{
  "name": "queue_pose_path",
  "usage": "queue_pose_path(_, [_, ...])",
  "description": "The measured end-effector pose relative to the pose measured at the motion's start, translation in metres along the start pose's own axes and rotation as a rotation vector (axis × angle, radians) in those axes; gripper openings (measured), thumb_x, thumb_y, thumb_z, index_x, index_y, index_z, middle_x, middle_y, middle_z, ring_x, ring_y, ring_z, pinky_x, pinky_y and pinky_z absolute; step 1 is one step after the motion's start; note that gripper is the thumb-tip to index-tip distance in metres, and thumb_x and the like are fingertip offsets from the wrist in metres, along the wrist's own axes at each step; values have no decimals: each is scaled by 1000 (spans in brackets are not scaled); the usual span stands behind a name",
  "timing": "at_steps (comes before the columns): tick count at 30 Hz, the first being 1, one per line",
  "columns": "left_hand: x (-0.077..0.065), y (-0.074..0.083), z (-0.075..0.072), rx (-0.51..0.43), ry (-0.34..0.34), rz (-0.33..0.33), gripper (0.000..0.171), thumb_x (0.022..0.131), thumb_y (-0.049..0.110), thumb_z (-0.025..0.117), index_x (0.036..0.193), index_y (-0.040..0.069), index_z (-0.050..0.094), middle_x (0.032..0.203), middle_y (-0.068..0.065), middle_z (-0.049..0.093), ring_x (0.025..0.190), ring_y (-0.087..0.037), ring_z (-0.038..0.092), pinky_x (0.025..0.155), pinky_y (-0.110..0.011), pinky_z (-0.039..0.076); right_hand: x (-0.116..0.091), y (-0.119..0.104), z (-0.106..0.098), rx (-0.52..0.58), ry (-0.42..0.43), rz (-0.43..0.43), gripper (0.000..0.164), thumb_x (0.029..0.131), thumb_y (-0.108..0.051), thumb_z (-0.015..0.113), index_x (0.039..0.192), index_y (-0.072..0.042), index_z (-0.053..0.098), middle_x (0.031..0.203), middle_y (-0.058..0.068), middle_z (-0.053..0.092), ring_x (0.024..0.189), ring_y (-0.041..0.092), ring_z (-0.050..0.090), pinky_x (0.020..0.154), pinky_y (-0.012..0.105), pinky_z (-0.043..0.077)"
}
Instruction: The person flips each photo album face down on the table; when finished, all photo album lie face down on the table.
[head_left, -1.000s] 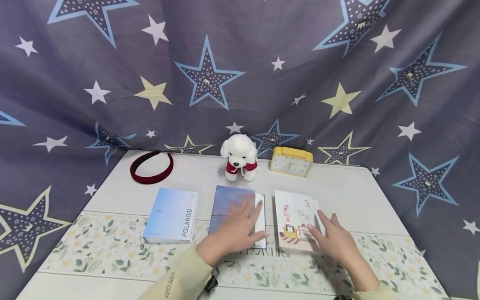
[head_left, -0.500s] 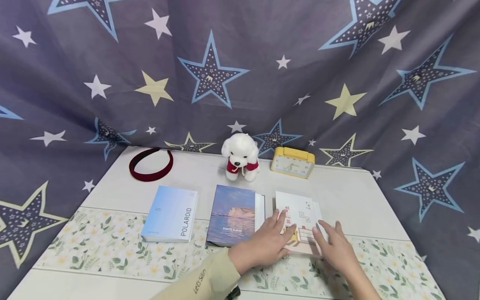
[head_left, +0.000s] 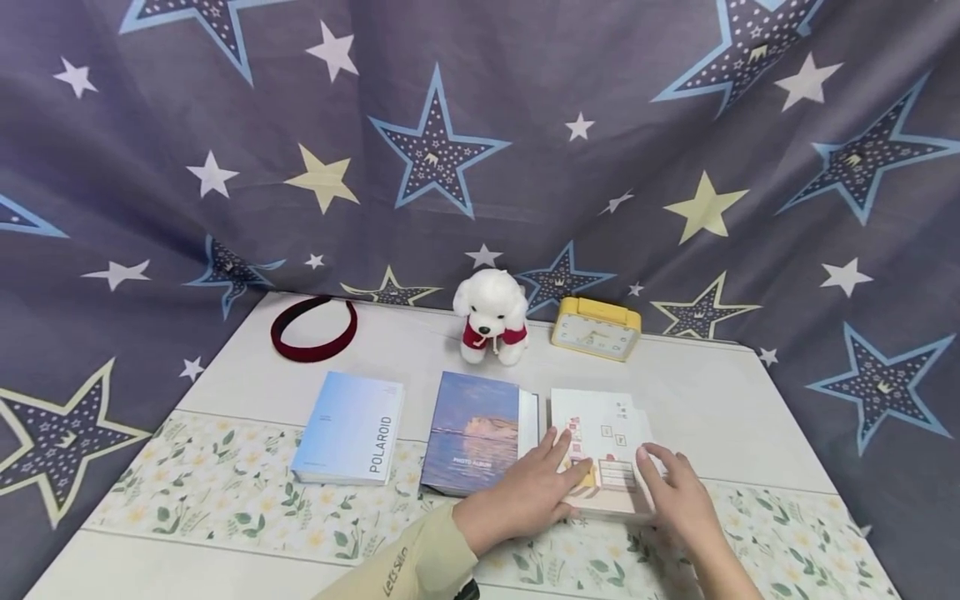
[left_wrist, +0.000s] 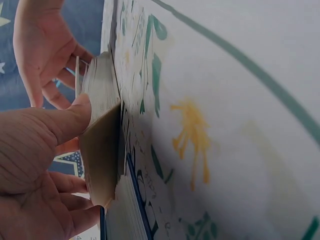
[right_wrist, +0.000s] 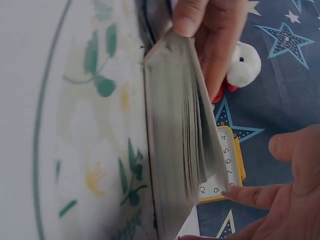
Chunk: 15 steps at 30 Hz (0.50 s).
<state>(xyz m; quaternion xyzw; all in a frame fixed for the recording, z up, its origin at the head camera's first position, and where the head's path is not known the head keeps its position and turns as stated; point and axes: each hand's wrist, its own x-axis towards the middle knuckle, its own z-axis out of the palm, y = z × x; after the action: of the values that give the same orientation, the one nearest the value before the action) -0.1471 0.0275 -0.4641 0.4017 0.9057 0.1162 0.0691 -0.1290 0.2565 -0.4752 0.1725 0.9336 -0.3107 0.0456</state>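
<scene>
A thick white album (head_left: 600,408) with small pink and yellow drawings lies on the table between both hands. My left hand (head_left: 517,496) rests at its left side, fingers spread over the cover edge; in the left wrist view the thumb presses the near corner of its spine (left_wrist: 100,165). At the other side is my right hand (head_left: 682,504), fingers extended. In the right wrist view one of its fingertips meets the edge of the slightly lifted front cover, with the pages (right_wrist: 172,125) showing below. Left of it lies a photo album (head_left: 468,425) with a sea-cliff picture.
A pale blue POLAROID album (head_left: 348,429) lies further left. Behind stand a dark red headband (head_left: 315,346), a white plush dog (head_left: 491,308) in red and a yellow alarm clock (head_left: 597,329). A star-patterned curtain (head_left: 555,183) borders the table's back.
My left hand has moved right, off the sea-cliff album and onto the left side of the white album. My right hand has stayed beside the white album, shifting slightly.
</scene>
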Motion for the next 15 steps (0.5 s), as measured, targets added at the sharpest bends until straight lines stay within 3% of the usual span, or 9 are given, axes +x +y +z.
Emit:
queue_pose_path(5, [0, -1, 1, -9, -6, -20, 65, 94, 45, 58, 152, 24, 37, 159, -19, 18, 145, -38, 19, 110, -43, 35, 32, 40, 18, 145, 12, 96, 95, 87, -79, 19, 156, -13, 24, 155, 25, 25, 137, 52, 27, 104, 69, 25])
queue_pose_path(9, [-1, -1, 1, -14, -8, -31, 66, 94, 44, 60, 153, 25, 36, 160, -19, 18, 145, -37, 19, 109, -43, 37, 43, 54, 20, 227, 0, 121, 96, 87, -79, 20, 157, -14, 18, 157, 23, 23, 140, 49, 22, 106, 68, 22])
queue_pose_path(15, [-2, -1, 2, -22, -8, -41, 69, 93, 45, 61, 153, 26, 33, 160, -18, 18, 145, -37, 20, 107, -44, 38, 9, 13, -9, 352, -26, 97, 97, 90, -76, 21, 156, -5, 16, 156, 26, 22, 141, 47, 22, 109, 61, 25])
